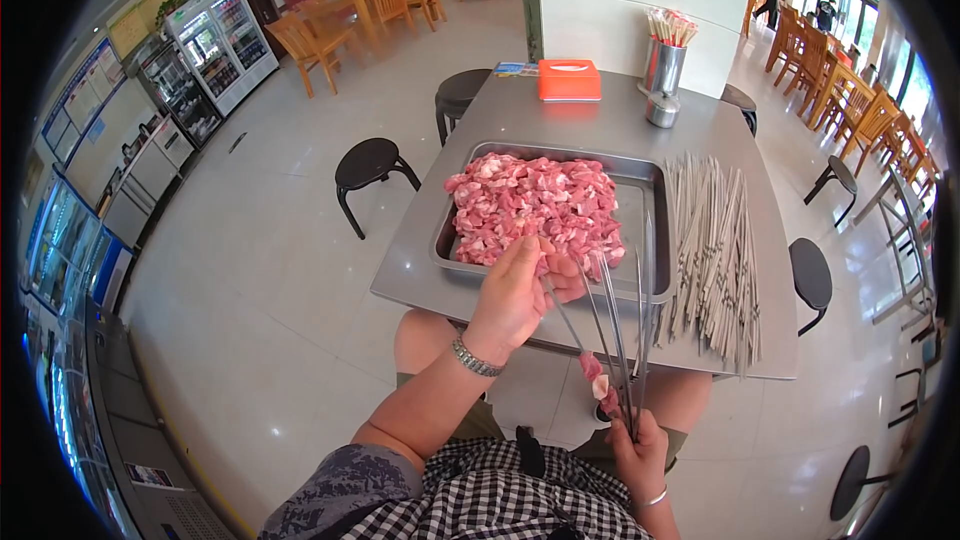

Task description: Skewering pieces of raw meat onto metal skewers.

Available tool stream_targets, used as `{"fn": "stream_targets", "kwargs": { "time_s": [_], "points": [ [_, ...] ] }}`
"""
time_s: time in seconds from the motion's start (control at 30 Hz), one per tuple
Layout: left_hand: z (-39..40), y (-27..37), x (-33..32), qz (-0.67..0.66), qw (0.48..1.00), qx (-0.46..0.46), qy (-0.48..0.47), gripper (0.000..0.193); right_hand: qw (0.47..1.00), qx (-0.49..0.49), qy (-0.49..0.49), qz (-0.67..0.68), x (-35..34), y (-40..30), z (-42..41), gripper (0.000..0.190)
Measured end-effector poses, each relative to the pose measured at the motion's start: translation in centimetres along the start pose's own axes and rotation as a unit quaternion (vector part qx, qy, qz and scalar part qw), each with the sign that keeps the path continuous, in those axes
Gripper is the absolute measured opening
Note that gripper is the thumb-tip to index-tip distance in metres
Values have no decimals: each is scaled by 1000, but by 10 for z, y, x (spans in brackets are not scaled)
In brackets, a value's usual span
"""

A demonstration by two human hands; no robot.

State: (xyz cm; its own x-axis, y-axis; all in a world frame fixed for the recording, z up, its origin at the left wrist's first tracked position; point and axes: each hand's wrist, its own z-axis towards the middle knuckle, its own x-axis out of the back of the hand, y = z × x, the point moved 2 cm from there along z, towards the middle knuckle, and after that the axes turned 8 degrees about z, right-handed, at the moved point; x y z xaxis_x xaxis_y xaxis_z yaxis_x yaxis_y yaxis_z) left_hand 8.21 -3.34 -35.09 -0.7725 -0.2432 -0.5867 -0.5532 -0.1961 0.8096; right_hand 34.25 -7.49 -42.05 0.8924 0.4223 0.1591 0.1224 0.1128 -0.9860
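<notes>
A metal tray (pixel 663 240) on the table holds a heap of raw meat pieces (pixel 532 202). My left hand (pixel 517 292), with a metal watch on its wrist, is above the tray's near edge, its fingers pinching a small meat piece at the tip of a metal skewer (pixel 561 311). Lower on that skewer, several meat pieces (pixel 600 385) are threaded close together. My right hand (pixel 639 442), low in front of my lap, is closed around the lower ends of several metal skewers, which fan upward. Right of the tray lies a large pile of metal skewers (pixel 712 255).
The grey table (pixel 420 262) also bears an orange tissue box (pixel 569 81), a metal holder of wrapped chopsticks (pixel 664 66) and a small metal pot (pixel 663 110). A pillar rises behind it. Black stools (pixel 367 163) stand around; two people are far off at upper right.
</notes>
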Motion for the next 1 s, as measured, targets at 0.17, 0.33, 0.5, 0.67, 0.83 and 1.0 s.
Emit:
{"fn": "stream_targets", "kwargs": {
  "time_s": [0.17,0.33,0.5,0.67,0.83,1.0],
  "points": [
    [-6,2,-10,15,1000,-19,9,20,1000,1,2,10,-3,-2,1,7],
    [-9,0,-16,55,996,-43,48,21,1000,-17,13,5,-3,-3,1,7],
    [-13,-8,-21,74,989,-88,92,23,1000,-11,4,1,-4,-2,-1,7],
    [-16,-11,-23,160,977,-139,20,25,1000,4,7,-18,-4,-6,-2,7],
    [-19,-21,-27,107,984,-142,22,28,999,9,9,35,-13,-3,-4,6],
    [-16,-25,-23,48,991,-114,60,30,1000,12,2,25,-19,-10,-1,7]
  ]
}}
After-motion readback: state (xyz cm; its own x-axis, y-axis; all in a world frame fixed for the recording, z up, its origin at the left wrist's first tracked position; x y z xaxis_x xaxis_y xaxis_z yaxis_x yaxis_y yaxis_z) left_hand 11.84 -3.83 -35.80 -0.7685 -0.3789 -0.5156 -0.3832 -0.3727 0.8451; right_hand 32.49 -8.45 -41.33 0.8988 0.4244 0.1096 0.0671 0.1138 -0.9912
